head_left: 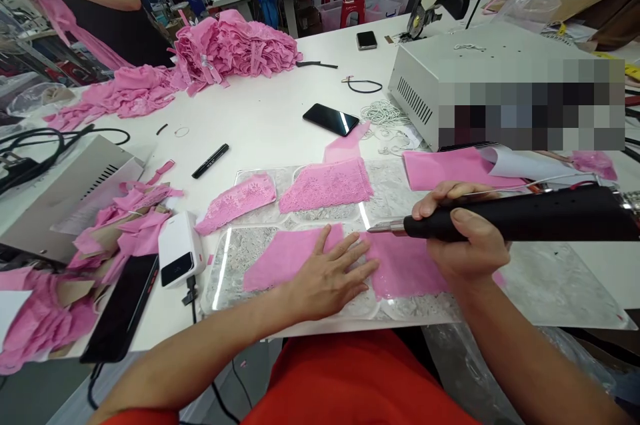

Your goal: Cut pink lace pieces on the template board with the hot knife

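My left hand (334, 273) lies flat with fingers spread over the inner edges of two pink fabric pieces. One is the left fabric piece (280, 258); the other is the right fabric piece (400, 268). Both rest on a grey marbled board (545, 278). My right hand (465, 232) is wrapped round a black corded hand tool (540, 215) with a narrow metal tip. That tip points left, just beyond my left fingertips at the right piece's upper edge; whether it touches is unclear. Above them on the board are a small lace piece (240, 200) and a larger lace piece (327, 186).
A large grey box (425, 68) stands at right, a smaller box (55, 192) at left. Phones (331, 119), a power bank (180, 248) and a black pen (211, 160) lie about. Behind a pink garment heap (235, 45), another person (115, 12) handles pink cloth.
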Motion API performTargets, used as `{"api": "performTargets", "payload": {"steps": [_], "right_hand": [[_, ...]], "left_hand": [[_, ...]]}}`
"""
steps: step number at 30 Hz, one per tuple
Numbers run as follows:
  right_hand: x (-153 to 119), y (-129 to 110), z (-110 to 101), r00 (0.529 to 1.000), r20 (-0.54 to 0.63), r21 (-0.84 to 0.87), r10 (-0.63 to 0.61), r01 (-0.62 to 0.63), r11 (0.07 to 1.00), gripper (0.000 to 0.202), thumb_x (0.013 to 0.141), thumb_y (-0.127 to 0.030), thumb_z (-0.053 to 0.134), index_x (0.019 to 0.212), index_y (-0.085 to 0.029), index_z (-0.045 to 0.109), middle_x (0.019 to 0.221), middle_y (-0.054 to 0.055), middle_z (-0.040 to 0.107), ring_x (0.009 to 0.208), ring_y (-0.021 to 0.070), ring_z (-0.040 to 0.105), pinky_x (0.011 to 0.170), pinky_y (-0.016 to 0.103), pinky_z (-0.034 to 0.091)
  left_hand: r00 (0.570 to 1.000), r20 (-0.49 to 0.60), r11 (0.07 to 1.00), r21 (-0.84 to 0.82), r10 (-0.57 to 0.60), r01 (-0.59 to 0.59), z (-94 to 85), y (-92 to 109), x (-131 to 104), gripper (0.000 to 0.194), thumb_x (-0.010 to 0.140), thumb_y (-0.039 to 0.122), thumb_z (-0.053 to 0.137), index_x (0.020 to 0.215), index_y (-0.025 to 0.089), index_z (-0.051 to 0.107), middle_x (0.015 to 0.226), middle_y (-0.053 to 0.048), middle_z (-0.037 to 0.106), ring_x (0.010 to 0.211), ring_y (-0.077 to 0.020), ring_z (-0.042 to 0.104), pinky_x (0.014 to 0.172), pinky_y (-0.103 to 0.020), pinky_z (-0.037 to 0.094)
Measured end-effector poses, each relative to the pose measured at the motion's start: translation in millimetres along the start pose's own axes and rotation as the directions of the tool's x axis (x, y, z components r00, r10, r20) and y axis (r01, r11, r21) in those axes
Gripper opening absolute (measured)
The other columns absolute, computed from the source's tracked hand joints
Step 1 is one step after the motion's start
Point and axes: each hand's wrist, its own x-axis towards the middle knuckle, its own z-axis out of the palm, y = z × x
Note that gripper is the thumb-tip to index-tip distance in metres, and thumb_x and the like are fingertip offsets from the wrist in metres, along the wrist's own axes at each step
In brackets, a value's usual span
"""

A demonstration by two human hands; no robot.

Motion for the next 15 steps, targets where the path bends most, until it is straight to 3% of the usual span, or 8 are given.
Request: {"api": "performTargets", "payload": {"steps": [15], "right_hand": [[-1.5,2.9,1.8,0.999,0.041,-0.024,0.014,-0.013,1.000,0.013,0.066,-0.021,0.062,0.079,-0.022,0.063,0.079,-0.001,0.059,0.055,0.0112,0.057,0.052,0.031,0.052]], "left_hand": [[1.000,-0.020,1.000,0.017,-0.001,0.002,-0.4,1.8,-0.3,0.039,0.106,0.038,0.050,0.142,0.023,0.057,0.147,-0.010,0.059,0.146,-0.0280,0.046,0.128,-0.059,0.008]]}}
